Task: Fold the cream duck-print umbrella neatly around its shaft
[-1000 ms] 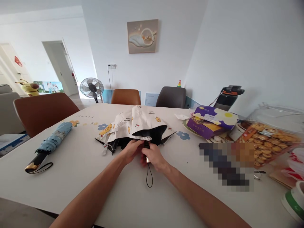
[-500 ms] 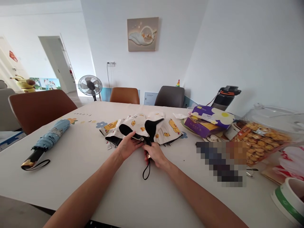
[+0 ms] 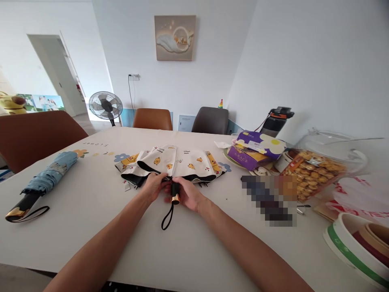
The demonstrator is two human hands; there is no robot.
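A cream umbrella [image 3: 170, 158] with yellow duck prints and a black lining lies loosely folded on the table, its panels fanned to both sides. Its black handle [image 3: 175, 190] with a gold end points toward me, and a black wrist loop hangs from it. My left hand [image 3: 154, 187] is closed at the canopy's near edge, just left of the handle. On the other side, my right hand [image 3: 189, 194] grips the fabric edge where it meets the handle; some of its fingers are hidden. A folded blue umbrella [image 3: 57, 172] rests to the left, apart from both hands.
The white table [image 3: 146, 247] has printed flowers. At right are purple boxes [image 3: 255, 148], a clear tub of snacks [image 3: 316, 166], a dark bottle [image 3: 275, 121], a blurred patch, a plastic bag [image 3: 358, 194] and tape rolls [image 3: 358, 247]. Chairs [image 3: 152, 119] stand around the table.
The raised middle flap of the umbrella has come down flat over the canopy. My right hand has shifted from around the handle to the fabric edge beside it. The view has turned slightly right.
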